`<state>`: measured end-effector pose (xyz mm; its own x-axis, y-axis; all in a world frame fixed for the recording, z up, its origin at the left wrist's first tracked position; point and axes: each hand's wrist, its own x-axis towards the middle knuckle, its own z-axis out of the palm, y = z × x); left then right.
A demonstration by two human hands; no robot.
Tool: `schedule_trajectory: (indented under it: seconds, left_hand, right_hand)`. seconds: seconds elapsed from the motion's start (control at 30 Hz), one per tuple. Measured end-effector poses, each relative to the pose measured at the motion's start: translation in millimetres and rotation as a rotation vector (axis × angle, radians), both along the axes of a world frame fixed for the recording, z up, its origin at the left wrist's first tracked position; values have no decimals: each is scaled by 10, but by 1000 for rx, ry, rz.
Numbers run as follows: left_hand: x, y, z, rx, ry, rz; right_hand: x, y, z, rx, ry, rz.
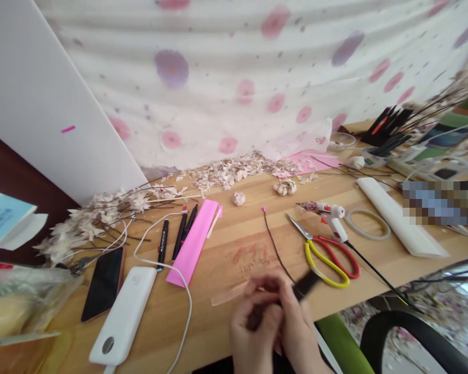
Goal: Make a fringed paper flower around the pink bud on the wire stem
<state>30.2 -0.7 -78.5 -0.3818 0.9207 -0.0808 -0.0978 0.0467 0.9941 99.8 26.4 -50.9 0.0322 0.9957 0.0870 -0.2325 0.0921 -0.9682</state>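
Dark object (309, 284), blurred, juts rightward from the bunched fingers of the right hand (296, 324), seemingly gripped there.
The left hand (252, 327) curls against them, perhaps for steadiness; what its fingers pinch, I cannot tell. Scissors (309, 236) lie beyond the fingers on the tabletop (234, 231), handles nearest, presumably for easy reach.

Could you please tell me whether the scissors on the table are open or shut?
The scissors look shut: their blades lie together, tapering to a single tip.
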Motion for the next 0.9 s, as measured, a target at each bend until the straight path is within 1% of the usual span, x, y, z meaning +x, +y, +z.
schedule_trajectory:
  seconds: [0.03,0.07,0.13,0.17,0.2,0.23,0.27,0.33,0.4,0.5,0.6,0.77,0.9]
  left_hand:
    - [-119,87,19,-11,-1,37]
    - [-269,178,49,-12,36,131]
    - [-641,364,137,40,195,292]
    - [-844,456,183,76,345,359]
    - [-1044,547,223,99,541,410]
    - [-1228,637,251,93,751,431]
    - [-1387,726,263,84,833,435]
    - [-1607,891,239,49,926,408]
    - [-1699,1024,167,-8,1004,367]
    - [-1691,1129,43,-92,1103,315]
    - [-1669,1133,-24,-154,1177,265]
    - [-1752,1125,-32,-213,1237,201]
    - [-1821,1222,-43,-229,1240,143]
  right_hand:
    - [11,68,-89,-7,-113,11]
    - [30,132,-177,12,-276,18]
    - [83,233,-338,121,-645,36]
    - [112,267,-405,169,-790,42]
    - [139,290,-461,201,-892,49]
    - [162,304,-504,221,-948,64]
    - [180,311,-534,228,-966,84]
    - [194,313,-560,231,-977,124]
    - [184,310,-555,235,-990,143]
    - [150,313,-530,236,-980,150]
    - [132,331,-512,226,-922,154]
    - [201,358,-448,166,-698,137]
    - [262,316,-350,69,-439,94]
